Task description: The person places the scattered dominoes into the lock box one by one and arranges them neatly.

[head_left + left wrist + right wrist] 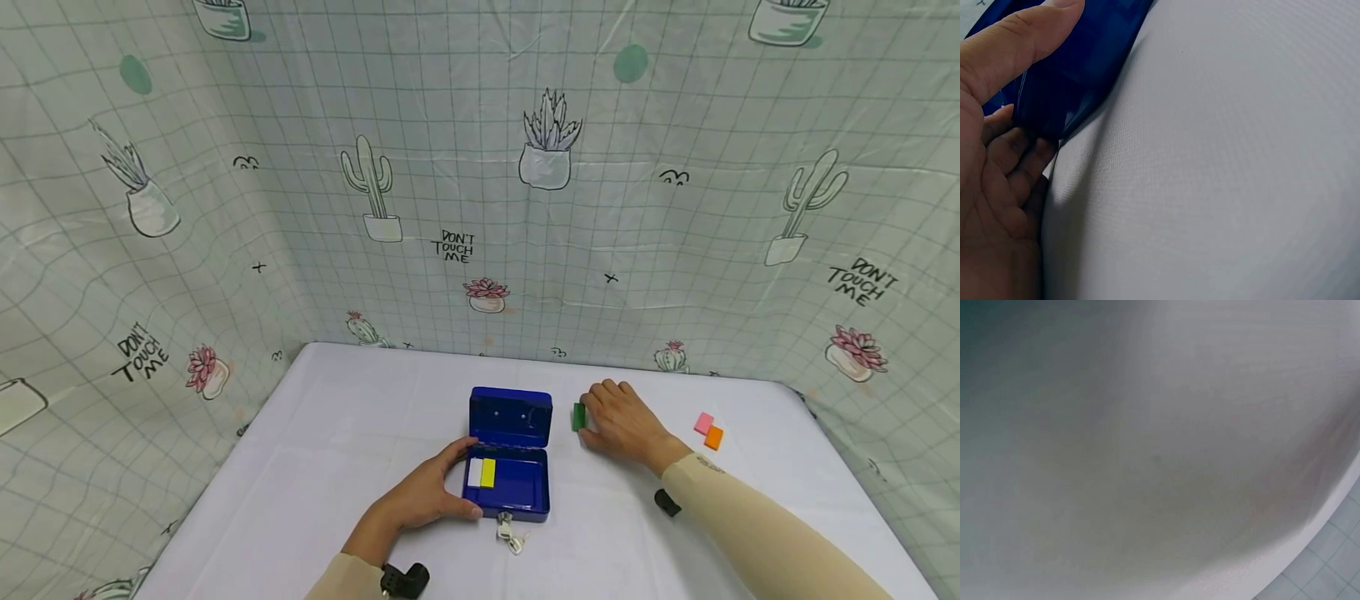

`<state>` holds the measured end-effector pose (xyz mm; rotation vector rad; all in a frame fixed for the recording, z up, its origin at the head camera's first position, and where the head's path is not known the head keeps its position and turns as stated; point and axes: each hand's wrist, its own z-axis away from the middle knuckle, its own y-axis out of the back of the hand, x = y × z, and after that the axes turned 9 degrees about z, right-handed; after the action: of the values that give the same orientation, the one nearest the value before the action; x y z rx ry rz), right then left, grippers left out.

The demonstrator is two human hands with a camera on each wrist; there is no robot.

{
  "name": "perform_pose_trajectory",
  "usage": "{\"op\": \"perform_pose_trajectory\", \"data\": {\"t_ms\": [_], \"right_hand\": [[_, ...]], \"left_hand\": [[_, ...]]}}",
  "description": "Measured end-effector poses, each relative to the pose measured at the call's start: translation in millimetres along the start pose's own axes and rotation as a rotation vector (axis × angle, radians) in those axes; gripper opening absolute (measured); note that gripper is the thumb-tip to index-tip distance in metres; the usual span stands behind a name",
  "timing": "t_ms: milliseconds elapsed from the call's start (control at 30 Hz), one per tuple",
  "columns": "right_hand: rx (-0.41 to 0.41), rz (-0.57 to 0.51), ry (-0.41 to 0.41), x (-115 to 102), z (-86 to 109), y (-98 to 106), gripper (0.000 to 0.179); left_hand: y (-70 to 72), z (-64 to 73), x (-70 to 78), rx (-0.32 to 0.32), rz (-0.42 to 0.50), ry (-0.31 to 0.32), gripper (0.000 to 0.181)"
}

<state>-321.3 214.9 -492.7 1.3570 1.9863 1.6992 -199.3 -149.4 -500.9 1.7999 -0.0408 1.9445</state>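
A blue metal cash box (530,483) stands on the table with its lid (510,421) raised. My left hand (423,496) holds the box's left side, thumb at the front corner and fingers toward the hinge. The left wrist view shows the thumb (1019,47) against the blue wall. Inside the box, at the left, a white block (475,472) lies beside a yellow block (488,473). To the right of the lid, my right hand (622,423) pinches a green block (578,417) between thumb and fingers. The right wrist view shows neither that hand nor the block.
A pink block (703,423) and an orange block (714,437) lie together right of my right hand. Keys (510,537) hang from the lock at the box's front. White cloth covers the table (360,417); a patterned curtain (420,317) rises behind and beside it.
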Motion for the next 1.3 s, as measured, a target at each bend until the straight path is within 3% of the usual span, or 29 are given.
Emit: {"op": "perform_pose_trajectory", "data": {"t_ms": [1300], "right_hand": [[0.082,0.057,0.063,-12,18.6,46,0.048]], "left_hand": [[0.2,0.1,-0.2,0.002,-0.020,0.003,0.110]]}}
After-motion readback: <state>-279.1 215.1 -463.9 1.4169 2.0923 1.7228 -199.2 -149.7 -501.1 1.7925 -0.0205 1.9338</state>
